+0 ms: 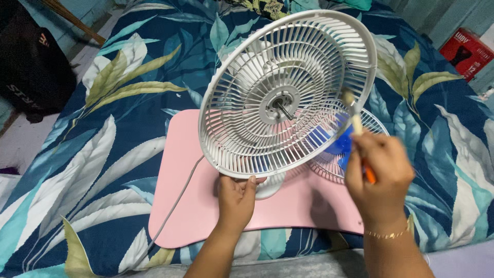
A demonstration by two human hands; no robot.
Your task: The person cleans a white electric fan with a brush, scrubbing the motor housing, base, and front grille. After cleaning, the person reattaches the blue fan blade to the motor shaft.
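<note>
The white fan guard point(285, 95), on its base at the pink board's point(195, 206) middle, is being steadied at its lower rim by the left hand point(235, 198), grip closed on it. A small brush point(355, 121) is being pinched in the right hand point(380, 177) at the guard's right edge. The guard is being judged light, thin-ribbed and flexible, best gripped by the rim.

A red cardboard box point(467, 53) with black and white printing is lying tilted at the upper right, beside the leaf-patterned bedspread point(103, 128).

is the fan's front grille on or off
Off. The fan shows its bare motor shaft inside the rear guard, with no blades; the front grille lies behind on the pink board with the blue blades.
</note>
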